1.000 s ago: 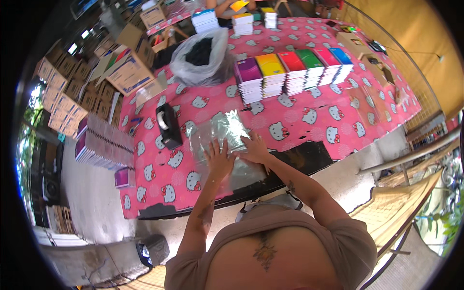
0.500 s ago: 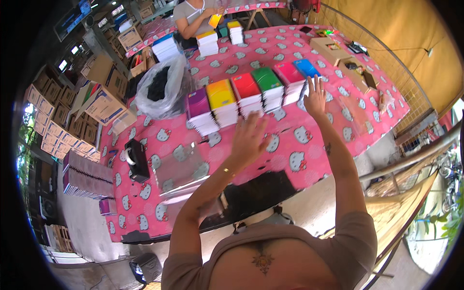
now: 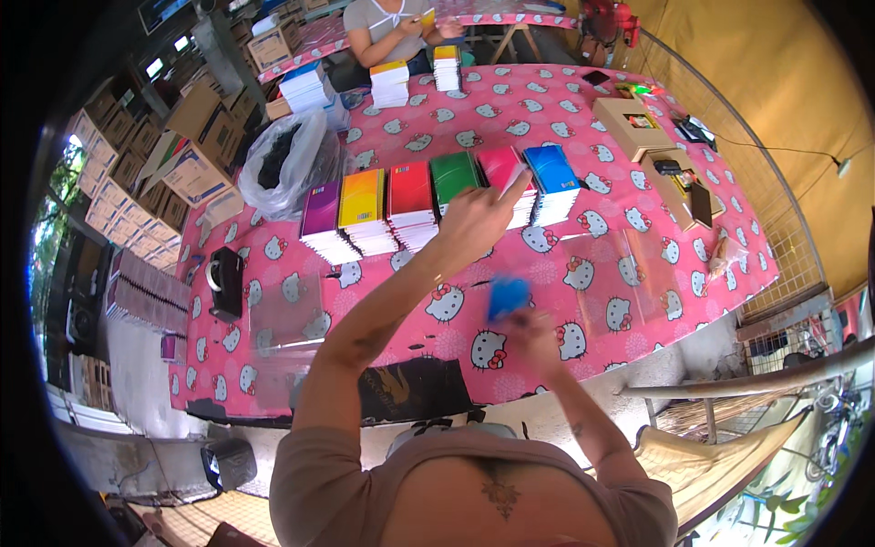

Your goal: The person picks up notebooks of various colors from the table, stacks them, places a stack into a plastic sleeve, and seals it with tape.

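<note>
A row of spiral notebook stacks crosses the table: purple (image 3: 321, 205), yellow (image 3: 364, 196), red (image 3: 410, 187), green (image 3: 456, 173), pink (image 3: 501, 162) and blue (image 3: 551, 169). My left hand (image 3: 478, 219) is over the front of the green and pink stacks, its fingers closed at the top pink notebook's right edge, where a pale corner seems lifted. Closer to me, my right hand (image 3: 533, 335) is closed on a small blue notebook (image 3: 509, 297), held above the table and blurred by motion.
Clear plastic sheets (image 3: 287, 314) lie left of me, beside a black tape dispenser (image 3: 226, 284). A plastic bag (image 3: 290, 164) with dark contents stands beyond. Cardboard trays (image 3: 679, 187) are at the right. Across the table, a person (image 3: 392, 32) handles a yellow notebook near more stacks.
My right hand has come back toward me from the blue stack with a blue notebook. My left hand has moved right along the row to the pink stack. The view has shifted.
</note>
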Action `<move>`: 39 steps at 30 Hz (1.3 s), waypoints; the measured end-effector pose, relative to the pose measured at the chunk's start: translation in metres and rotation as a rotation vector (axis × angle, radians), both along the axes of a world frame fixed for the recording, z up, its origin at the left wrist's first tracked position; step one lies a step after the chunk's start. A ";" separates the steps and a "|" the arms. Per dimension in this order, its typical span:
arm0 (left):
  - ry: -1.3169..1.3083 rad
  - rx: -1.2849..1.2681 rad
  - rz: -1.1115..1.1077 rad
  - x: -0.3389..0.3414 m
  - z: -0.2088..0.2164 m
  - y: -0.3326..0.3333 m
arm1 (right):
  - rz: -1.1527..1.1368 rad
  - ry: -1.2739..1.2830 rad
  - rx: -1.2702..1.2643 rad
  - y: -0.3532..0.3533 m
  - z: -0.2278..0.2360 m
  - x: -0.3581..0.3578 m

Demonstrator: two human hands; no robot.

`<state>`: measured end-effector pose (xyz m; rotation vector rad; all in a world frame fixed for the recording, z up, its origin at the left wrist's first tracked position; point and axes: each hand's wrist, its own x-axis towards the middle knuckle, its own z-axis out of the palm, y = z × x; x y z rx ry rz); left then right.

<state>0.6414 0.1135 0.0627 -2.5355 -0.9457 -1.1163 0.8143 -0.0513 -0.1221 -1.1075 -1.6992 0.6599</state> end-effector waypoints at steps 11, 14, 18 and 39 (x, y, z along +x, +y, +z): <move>0.119 -0.696 0.365 -0.047 -0.148 -0.090 | -0.111 -0.424 0.527 0.151 0.095 -0.075; -0.145 -0.104 0.486 -0.077 -0.097 -0.023 | -0.142 -0.587 0.540 0.197 0.090 -0.083; 0.134 0.015 0.427 -0.151 -0.074 0.007 | -0.171 -0.592 0.561 0.187 0.091 -0.086; 0.346 -0.819 0.259 -0.088 -0.051 -0.123 | 0.016 -0.286 -0.113 0.043 -0.023 -0.046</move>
